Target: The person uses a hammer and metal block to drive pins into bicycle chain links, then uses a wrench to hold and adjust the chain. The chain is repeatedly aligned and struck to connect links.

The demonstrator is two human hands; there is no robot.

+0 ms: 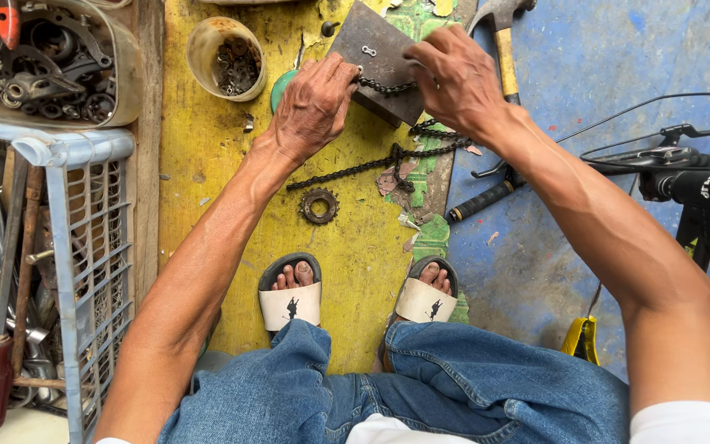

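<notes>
Two knees in blue jeans [421, 386] sit nearest to you, and past them your feet in sandals [291, 294] rest on the yellow board [207, 164]. Just beyond your left foot a small rusty sprocket [319, 205] lies flat on the board, apart from everything else.

Farther out, the chain [371, 164] trails in a loose line across the board, from near the sprocket up toward your hands, with a bunched loop under your right wrist. Its upper end runs onto the dark metal block [380, 57], and there you have it stretched between both hands.

Your left hand [314, 107] is curled tight, fingertips pinched on the chain at the block's left edge. Your right hand [454, 78] is also closed down, fingers bent over the block's right edge and pinching the chain there; the short taut piece of chain shows in the gap between the two hands, touching both. One loose link plate [369, 51] lies on the block just beyond that piece.

Right of your right forearm a hammer [499, 49] lies across the blue floor [601, 74], and a bicycle handlebar [684, 177] comes in from the right edge.

Beyond your left hand stands a cup [225, 57] of rusty small parts. At far left a tub [43, 62] holds dark metal parts, and nearer you a grey crate [84, 247] holds long tools.
</notes>
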